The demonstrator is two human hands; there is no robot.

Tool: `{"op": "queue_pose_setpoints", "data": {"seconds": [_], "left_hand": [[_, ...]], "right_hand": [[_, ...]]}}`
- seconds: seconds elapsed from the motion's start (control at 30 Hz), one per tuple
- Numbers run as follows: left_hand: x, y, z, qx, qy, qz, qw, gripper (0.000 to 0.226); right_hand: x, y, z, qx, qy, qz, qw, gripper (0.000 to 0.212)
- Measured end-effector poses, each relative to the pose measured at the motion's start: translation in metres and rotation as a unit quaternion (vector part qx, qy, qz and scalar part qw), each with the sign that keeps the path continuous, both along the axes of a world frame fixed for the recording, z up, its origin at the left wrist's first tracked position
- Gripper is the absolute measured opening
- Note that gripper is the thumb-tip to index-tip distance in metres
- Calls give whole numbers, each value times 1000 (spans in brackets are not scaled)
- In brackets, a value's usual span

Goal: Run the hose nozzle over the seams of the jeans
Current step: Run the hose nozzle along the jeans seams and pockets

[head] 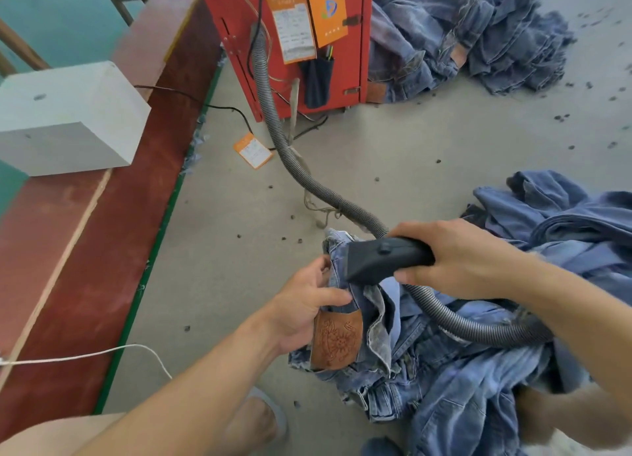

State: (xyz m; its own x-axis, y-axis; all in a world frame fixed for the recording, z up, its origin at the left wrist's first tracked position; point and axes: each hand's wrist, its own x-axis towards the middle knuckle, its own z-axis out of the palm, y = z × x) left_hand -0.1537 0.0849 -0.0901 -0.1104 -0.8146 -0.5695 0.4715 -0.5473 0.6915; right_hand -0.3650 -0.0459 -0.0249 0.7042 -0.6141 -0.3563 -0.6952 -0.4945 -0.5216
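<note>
A pair of blue jeans [441,377] lies crumpled in front of me, its brown leather patch [337,339] facing up. My left hand [307,305] grips the waistband just above the patch. My right hand [455,259] holds the black hose nozzle [379,259], whose mouth presses on the raised waistband edge beside my left fingers. The grey ribbed hose [294,161] runs from the nozzle back to a red machine [345,62], and another stretch of the hose [478,329] loops over the jeans under my right arm.
More jeans are piled at the far right [478,35] and at the right edge [564,216]. A white block [65,120] sits on a red ledge at left. An orange tag [253,149], cables and dark lint dots lie on the grey floor. My sandalled foot [263,418] is below.
</note>
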Motion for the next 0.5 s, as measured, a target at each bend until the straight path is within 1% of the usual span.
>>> {"op": "queue_pose_setpoints", "data": {"seconds": [0.07,0.13,0.23,0.33,0.43,0.5], "left_hand": [[2,-1,0,1,8,4,1000,58],[5,-3,0,11,6,10,1000,53],[7,-5,2,26,6,22,999,51],[8,-6,2,33,20,38,999,48],[8,-10,2,38,27,49,998,47],[5,-14,3,42,34,64,997,49]], "right_hand": [[11,3,-1,-48,-24,-26,998,39],[13,-2,1,-89,-49,-81,992,38],[-1,-15,8,-78,-71,-149,983,35],[-19,-16,20,-78,-55,-135,986,31],[-22,4,27,-59,-22,-79,995,30],[-16,20,19,-39,20,-45,998,30]]}}
